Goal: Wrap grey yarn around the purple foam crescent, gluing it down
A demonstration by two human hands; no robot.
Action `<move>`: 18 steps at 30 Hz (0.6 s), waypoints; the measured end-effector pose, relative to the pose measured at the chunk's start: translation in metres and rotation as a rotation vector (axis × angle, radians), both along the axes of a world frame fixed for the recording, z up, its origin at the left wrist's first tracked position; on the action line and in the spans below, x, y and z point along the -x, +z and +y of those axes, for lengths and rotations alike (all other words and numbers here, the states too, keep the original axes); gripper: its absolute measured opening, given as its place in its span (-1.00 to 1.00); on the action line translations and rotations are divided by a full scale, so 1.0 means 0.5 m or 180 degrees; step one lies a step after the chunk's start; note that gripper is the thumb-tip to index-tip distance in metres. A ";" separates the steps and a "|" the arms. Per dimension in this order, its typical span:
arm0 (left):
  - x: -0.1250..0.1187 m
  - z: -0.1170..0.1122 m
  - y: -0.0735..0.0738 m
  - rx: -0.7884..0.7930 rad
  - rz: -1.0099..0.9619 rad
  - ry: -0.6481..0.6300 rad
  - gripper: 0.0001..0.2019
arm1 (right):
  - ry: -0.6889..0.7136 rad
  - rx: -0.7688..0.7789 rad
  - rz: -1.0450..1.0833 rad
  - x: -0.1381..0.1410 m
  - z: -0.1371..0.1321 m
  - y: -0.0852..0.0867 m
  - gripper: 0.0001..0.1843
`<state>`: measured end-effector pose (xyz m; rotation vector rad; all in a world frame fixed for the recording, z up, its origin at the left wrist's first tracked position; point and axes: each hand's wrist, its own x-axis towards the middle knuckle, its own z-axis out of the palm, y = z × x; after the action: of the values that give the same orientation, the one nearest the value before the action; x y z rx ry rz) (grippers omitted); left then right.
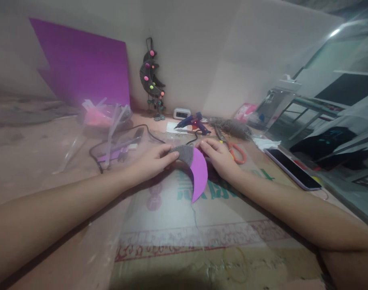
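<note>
A purple foam crescent lies on the cardboard sheet in front of me, its upper end wrapped in grey yarn. My left hand pinches the grey-wrapped tip with thumb and fingers. My right hand rests fingers-down against the crescent's upper right edge, pressing on it.
Behind the hands lie a blue glue gun, orange-handled scissors, a pile of grey yarn and a small clock. A finished moon ornament hangs on the wall beside a purple foam sheet. A phone lies right, plastic bags left.
</note>
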<state>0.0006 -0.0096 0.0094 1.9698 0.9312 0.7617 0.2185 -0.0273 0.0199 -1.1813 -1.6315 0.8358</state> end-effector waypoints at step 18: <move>0.000 -0.011 0.002 -0.1102 0.0792 0.0162 -0.68 | 0.0245 0.0144 -0.0142 -0.004 -0.004 -0.001 -0.63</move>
<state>0.0008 -0.0152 0.0105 2.3933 1.0529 0.7571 0.2204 -0.0294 0.0194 -1.1822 -1.7116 0.9048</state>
